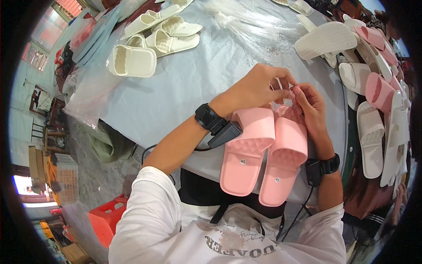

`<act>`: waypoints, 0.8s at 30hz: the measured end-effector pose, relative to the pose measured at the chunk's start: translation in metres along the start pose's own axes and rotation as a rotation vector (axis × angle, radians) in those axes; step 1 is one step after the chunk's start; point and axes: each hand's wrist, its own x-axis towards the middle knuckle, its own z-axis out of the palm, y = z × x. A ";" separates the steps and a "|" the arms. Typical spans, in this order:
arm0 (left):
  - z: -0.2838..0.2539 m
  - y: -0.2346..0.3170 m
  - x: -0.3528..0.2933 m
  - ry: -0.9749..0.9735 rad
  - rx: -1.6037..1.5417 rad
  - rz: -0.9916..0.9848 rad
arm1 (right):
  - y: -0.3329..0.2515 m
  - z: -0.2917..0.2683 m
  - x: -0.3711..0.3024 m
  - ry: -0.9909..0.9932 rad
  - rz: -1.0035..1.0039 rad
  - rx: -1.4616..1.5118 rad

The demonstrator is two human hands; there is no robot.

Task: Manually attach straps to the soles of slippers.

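At the table's [189, 88] near edge, the left hand [261, 86] and right hand [313, 108], fingertips close together but grip unclear, should work gently without separating the pink slippers [286, 152].

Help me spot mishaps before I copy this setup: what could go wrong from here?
The near ends of the pink slippers jut past the edge of the table, so a nudge might tip them off. The cord of the black wrist unit passes by the left forearm and could catch. The left hand and right hand meet closely; anything pinched there is too small to tell and might slip.
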 end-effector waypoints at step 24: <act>0.000 -0.005 0.000 0.390 0.480 0.267 | 0.000 -0.002 -0.005 -0.038 -0.030 -0.241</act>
